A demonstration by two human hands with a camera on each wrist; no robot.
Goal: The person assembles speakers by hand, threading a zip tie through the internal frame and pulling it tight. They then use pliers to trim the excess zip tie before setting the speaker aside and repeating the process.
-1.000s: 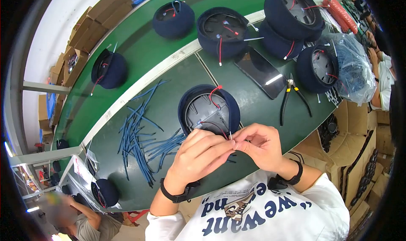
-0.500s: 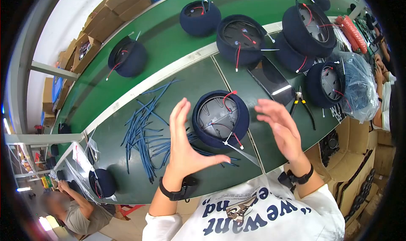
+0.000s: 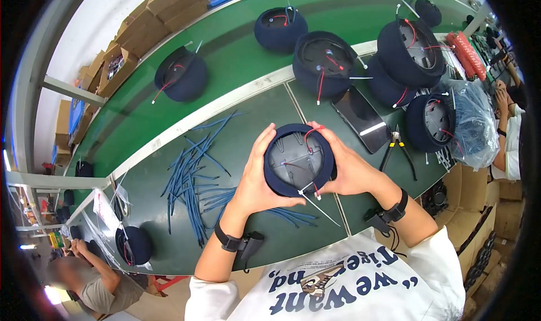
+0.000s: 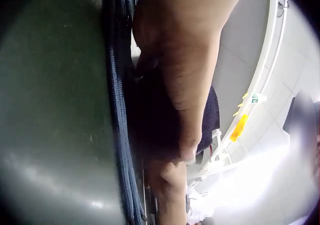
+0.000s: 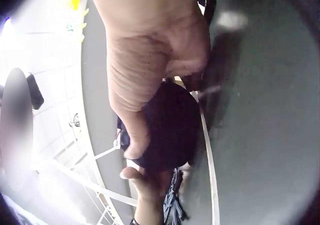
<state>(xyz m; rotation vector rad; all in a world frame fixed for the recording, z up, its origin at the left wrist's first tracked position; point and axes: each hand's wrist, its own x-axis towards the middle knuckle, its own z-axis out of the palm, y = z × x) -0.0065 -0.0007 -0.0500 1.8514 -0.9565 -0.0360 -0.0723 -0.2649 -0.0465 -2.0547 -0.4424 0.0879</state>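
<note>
A round navy fabric-covered housing stands before me, its grey plastic inside and red wires facing up. My left hand holds it from the left, thumb along the near side. On the right, my right hand grips its wall, fingers reaching around the far side. A white cable tie sits at the near rim, its long tail slanting toward me. In the left wrist view the housing is dark and partly covered by the hand. The right wrist view shows its outer fabric between both hands.
Blue cords lie in a loose pile to the left, some running under my left forearm. A black phone and cutting pliers lie to the right. Several similar housings stand farther back, near a clear plastic bag.
Both hands first pinched at the near rim, then parted to either side with fingers spread. Now they have closed in around the housing, and the cable tie at its near edge shows.
</note>
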